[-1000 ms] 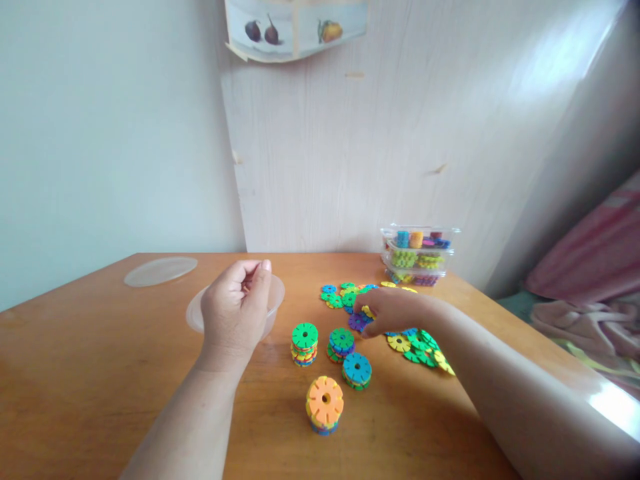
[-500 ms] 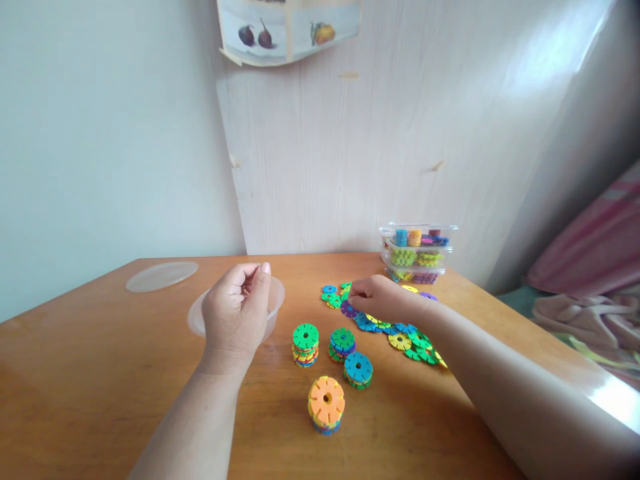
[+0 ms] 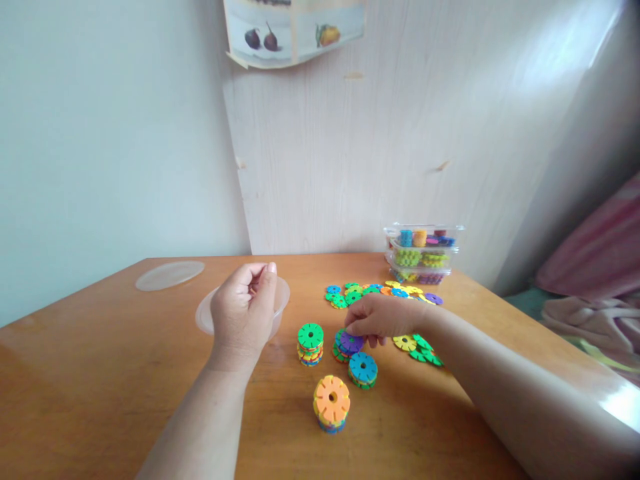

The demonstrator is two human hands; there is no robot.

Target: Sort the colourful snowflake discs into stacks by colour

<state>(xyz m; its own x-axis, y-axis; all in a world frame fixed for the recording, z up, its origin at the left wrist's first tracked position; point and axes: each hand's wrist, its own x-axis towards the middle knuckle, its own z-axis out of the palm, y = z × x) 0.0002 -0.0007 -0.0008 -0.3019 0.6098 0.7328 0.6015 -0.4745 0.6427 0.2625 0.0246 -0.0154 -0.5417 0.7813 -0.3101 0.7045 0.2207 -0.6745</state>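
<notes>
My right hand (image 3: 375, 316) pinches a purple notched disc (image 3: 351, 342) at the top of a short stack of discs (image 3: 341, 353). Left of that stands a stack topped in green (image 3: 311, 337), and in front of it a blue-topped stack (image 3: 363, 367). Nearest me is an orange-topped stack (image 3: 332, 400). My left hand (image 3: 243, 310) is raised with thumb and fingers closed, in front of a clear plastic bowl (image 3: 281, 303) that it partly covers. What its fingers hold, if anything, is hidden.
Loose notched discs (image 3: 353, 298) lie scattered behind and beneath my right arm. Clear boxes (image 3: 424, 253) filled with colourful pieces are stacked at the back right. A round translucent lid (image 3: 170, 275) lies at the back left of the wooden table (image 3: 90, 373).
My right hand has come from the loose discs toward me, bringing the purple disc onto the middle stack. My left hand keeps its closed pose. The whole view has shifted slightly.
</notes>
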